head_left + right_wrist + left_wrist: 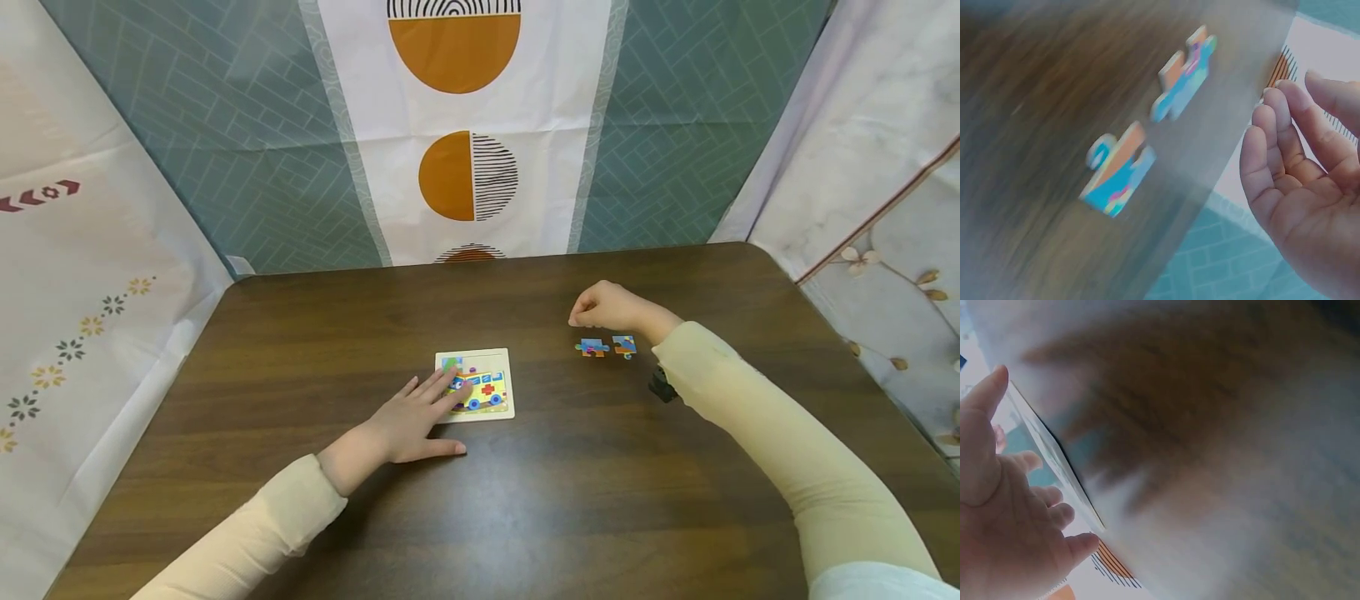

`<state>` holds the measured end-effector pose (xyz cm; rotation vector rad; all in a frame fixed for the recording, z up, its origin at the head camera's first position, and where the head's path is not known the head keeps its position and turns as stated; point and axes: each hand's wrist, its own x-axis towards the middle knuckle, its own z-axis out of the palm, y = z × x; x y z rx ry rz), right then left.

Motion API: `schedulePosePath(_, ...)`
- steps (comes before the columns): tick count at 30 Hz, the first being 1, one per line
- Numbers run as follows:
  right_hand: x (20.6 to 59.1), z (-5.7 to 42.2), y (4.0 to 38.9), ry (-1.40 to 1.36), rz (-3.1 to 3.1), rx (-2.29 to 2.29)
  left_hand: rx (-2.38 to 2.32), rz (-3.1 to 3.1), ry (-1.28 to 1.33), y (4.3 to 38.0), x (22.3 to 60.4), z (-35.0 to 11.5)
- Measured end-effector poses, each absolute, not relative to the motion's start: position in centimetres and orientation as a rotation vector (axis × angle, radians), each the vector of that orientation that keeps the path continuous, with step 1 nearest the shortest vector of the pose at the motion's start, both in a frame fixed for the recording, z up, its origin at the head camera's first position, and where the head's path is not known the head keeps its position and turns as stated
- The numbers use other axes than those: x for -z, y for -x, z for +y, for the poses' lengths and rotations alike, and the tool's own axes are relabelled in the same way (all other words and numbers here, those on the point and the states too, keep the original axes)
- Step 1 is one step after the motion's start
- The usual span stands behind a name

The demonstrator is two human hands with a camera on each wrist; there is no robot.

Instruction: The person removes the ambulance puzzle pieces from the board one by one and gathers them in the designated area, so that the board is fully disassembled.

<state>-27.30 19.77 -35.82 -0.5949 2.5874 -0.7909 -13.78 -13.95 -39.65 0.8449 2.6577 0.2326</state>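
My left hand [408, 421] lies with spread fingers over the left part of a small jigsaw puzzle in a pale frame [512, 396]. An ambulance picture shows to the right of the fingers, which hide the puzzle's left side. In the left wrist view the palm [1016, 531] and outstretched thumb appear, with the frame's edge beyond. My right hand [611, 307] hovers just behind two loose puzzle pieces, one blue and orange piece [592, 347] and a second piece [624, 346] to its right. Its fingers [1260, 150] are loosely bent, with nothing visible between fingertips and thumb.
Everything lies on a dark brown wooden table [525, 517]. A small black object [662, 385] shows under the right forearm at the cuff. Patterned cloths hang behind the table [285, 167] and along both sides.
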Motion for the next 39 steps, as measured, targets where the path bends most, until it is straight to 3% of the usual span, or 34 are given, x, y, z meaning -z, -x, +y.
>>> schedulePosePath(39, 37.8, 5.5, 25.1, 0.527, 2.395, 1.027, -0.114, 2.678, -0.875, 12.5, 39.9, -13.2)
